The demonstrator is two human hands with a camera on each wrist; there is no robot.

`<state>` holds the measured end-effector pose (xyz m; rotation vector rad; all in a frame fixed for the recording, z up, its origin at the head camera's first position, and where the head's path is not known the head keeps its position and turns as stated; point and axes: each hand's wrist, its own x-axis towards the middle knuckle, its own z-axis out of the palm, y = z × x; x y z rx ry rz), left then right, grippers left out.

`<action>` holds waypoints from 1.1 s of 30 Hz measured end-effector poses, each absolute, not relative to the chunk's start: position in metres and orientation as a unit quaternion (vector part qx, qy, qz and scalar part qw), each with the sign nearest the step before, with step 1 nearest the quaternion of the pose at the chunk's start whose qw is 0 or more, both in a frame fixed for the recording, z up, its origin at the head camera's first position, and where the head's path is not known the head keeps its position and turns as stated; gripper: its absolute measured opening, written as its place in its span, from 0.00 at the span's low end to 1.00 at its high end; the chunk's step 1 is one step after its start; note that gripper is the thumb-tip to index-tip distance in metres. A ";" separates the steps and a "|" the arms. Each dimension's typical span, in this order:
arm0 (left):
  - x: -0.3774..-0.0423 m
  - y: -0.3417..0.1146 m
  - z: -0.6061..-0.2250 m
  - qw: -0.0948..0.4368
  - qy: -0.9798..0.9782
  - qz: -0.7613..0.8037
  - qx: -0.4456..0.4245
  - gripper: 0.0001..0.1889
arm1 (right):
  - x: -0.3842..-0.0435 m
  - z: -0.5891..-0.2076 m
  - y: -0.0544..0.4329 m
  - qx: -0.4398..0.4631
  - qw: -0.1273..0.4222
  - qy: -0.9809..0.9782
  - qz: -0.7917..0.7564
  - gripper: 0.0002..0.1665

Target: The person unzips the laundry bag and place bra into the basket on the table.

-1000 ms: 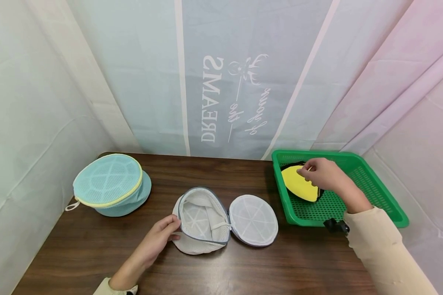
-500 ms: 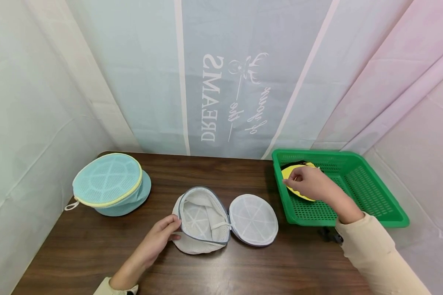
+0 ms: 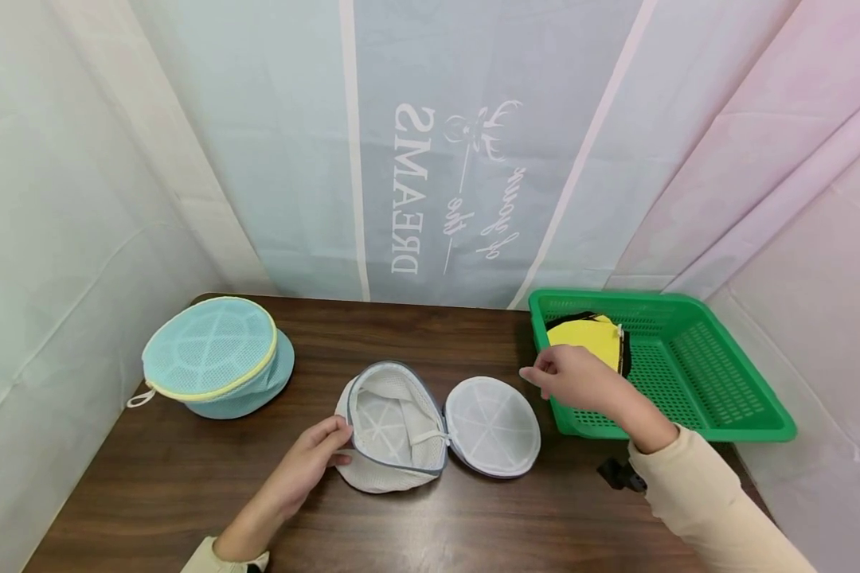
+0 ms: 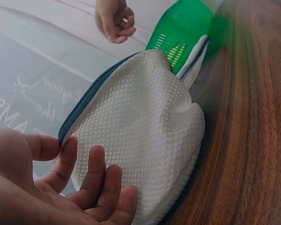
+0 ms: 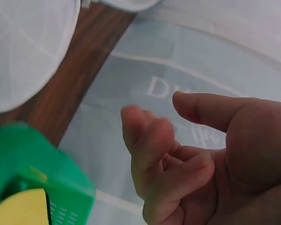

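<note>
A white mesh laundry bag (image 3: 390,430) with a blue zip edge stands unzipped on the table, its round lid (image 3: 492,427) folded out to the right. At its left rim my left hand (image 3: 308,461) pinches the zip edge between thumb and index finger; the left wrist view shows this closely, with the other fingers beside the mesh. My right hand (image 3: 580,382) is over the near left rim of the green basket (image 3: 752,382), fingers loosely curled with nothing in them. In that basket lies a yellow piece with black edging (image 3: 591,338), partly hidden by the right hand.
A light blue mesh laundry bag (image 3: 215,350) with a yellow rim stands at the back left of the brown wooden table (image 3: 416,541). Behind the table hangs a grey-blue curtain (image 3: 444,159) with printed lettering. Pale cloth walls rise at both sides.
My right hand has moved left and toward me, from above the yellow piece to the basket's left rim, carrying nothing. The left hand and white bag have stayed put.
</note>
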<state>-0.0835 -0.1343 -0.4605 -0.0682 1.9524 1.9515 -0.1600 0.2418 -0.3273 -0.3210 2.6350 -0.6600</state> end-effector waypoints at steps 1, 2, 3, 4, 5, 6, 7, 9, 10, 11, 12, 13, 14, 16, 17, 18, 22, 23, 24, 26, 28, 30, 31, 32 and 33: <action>-0.083 -0.134 -0.461 0.189 0.694 0.694 -0.024 0.11 | -0.158 -0.329 0.239 -0.115 0.207 0.942 -0.238 0.19; -0.083 -0.135 -0.461 0.189 0.694 0.694 -0.024 0.11 | -0.156 -0.332 0.236 -0.116 0.210 0.941 -0.240 0.19; -0.083 -0.135 -0.461 0.189 0.694 0.694 -0.024 0.11 | -0.155 -0.334 0.233 -0.115 0.214 0.939 -0.242 0.19; -0.083 -0.135 -0.461 0.190 0.695 0.694 -0.024 0.11 | -0.153 -0.337 0.230 -0.115 0.218 0.938 -0.244 0.18; -0.083 -0.135 -0.461 0.190 0.695 0.693 -0.024 0.11 | -0.151 -0.340 0.227 -0.114 0.222 0.937 -0.244 0.18; -0.083 -0.135 -0.461 0.190 0.695 0.693 -0.024 0.11 | -0.149 -0.344 0.224 -0.114 0.224 0.937 -0.242 0.18; -0.083 -0.136 -0.461 0.191 0.695 0.693 -0.022 0.11 | -0.148 -0.347 0.221 -0.113 0.226 0.937 -0.240 0.17; -0.083 -0.136 -0.461 0.191 0.694 0.693 -0.021 0.11 | -0.144 -0.354 0.215 -0.111 0.230 0.937 -0.236 0.14; -0.083 -0.136 -0.461 0.191 0.694 0.694 -0.020 0.11 | -0.143 -0.357 0.213 -0.111 0.232 0.937 -0.235 0.13; -0.083 -0.136 -0.461 0.192 0.693 0.694 -0.019 0.11 | -0.141 -0.360 0.210 -0.110 0.233 0.937 -0.233 0.13; -0.083 -0.136 -0.461 0.192 0.693 0.694 -0.019 0.11 | -0.139 -0.363 0.208 -0.111 0.234 0.937 -0.233 0.12; -0.083 -0.136 -0.461 0.192 0.693 0.694 -0.019 0.11 | -0.138 -0.366 0.206 -0.113 0.235 0.936 -0.235 0.11; -0.083 -0.136 -0.461 0.192 0.693 0.695 -0.020 0.11 | -0.136 -0.369 0.204 -0.116 0.237 0.935 -0.238 0.12; -0.083 -0.137 -0.460 0.191 0.694 0.694 -0.022 0.11 | -0.133 -0.374 0.201 -0.124 0.242 0.931 -0.243 0.13; -0.083 -0.137 -0.460 0.191 0.694 0.693 -0.023 0.11 | -0.132 -0.377 0.199 -0.129 0.244 0.929 -0.247 0.13; -0.082 -0.137 -0.460 0.190 0.696 0.692 -0.024 0.11 | -0.131 -0.379 0.198 -0.134 0.247 0.926 -0.252 0.14; -0.082 -0.137 -0.461 0.186 0.699 0.690 -0.024 0.12 | -0.126 -0.388 0.193 -0.156 0.255 0.917 -0.265 0.16; -0.082 -0.137 -0.461 0.185 0.700 0.689 -0.024 0.12 | -0.126 -0.391 0.192 -0.162 0.257 0.915 -0.267 0.17; -0.082 -0.137 -0.461 0.183 0.701 0.689 -0.024 0.12 | -0.124 -0.393 0.191 -0.167 0.259 0.913 -0.269 0.17; -0.081 -0.136 -0.461 0.178 0.706 0.685 -0.026 0.12 | -0.122 -0.396 0.190 -0.177 0.263 0.909 -0.272 0.17; -0.081 -0.136 -0.460 0.171 0.715 0.678 -0.030 0.12 | -0.120 -0.399 0.189 -0.188 0.266 0.904 -0.277 0.16; -0.081 -0.135 -0.460 0.164 0.724 0.669 -0.037 0.11 | -0.118 -0.401 0.187 -0.196 0.268 0.899 -0.286 0.15; -0.081 -0.134 -0.460 0.161 0.728 0.665 -0.040 0.11 | -0.117 -0.401 0.186 -0.200 0.268 0.897 -0.289 0.14; -0.081 -0.134 -0.459 0.158 0.732 0.661 -0.043 0.11 | -0.116 -0.402 0.185 -0.203 0.270 0.895 -0.293 0.13; -0.080 -0.133 -0.459 0.156 0.735 0.659 -0.047 0.11 | -0.114 -0.403 0.183 -0.206 0.271 0.893 -0.296 0.13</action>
